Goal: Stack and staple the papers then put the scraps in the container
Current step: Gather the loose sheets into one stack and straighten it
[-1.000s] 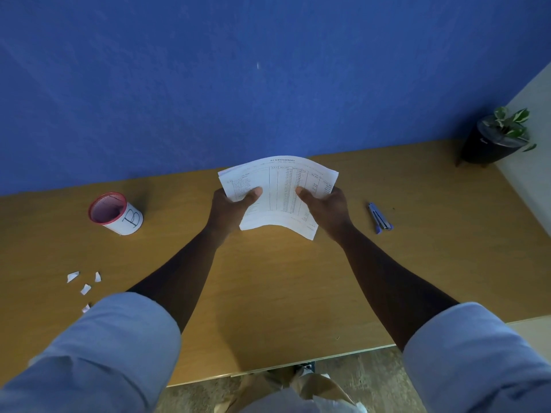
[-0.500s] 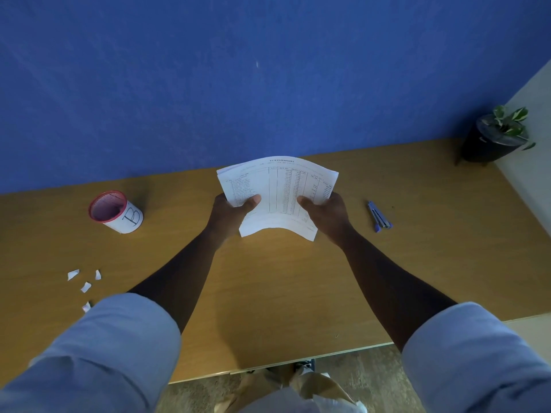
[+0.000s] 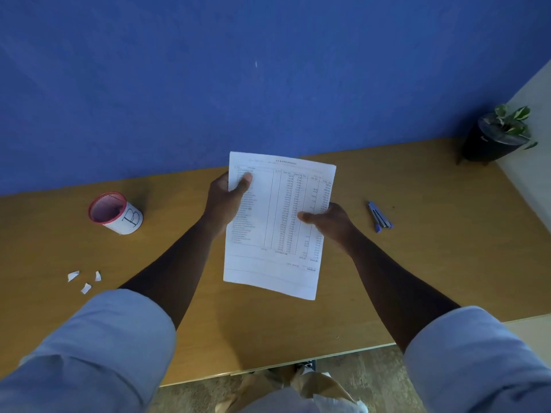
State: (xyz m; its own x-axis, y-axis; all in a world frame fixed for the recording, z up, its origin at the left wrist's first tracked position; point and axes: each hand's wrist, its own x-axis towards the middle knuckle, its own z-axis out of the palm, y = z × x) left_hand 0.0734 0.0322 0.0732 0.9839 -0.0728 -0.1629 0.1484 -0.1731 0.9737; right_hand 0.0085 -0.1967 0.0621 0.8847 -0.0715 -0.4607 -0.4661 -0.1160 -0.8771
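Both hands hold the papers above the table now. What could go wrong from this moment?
1. The left hand and right hand pinch the papers only at the side edges, so sheets may slip out of line.
2. The stapler lies apart, to the right; reaching it means freeing one hand.
3. The scraps are small and may be missed.

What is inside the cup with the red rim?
Nothing I can see: the cup lies tilted on the table, showing a dim, pinkish inside. Its far bottom is too shadowed to tell. The paper scraps lie outside.
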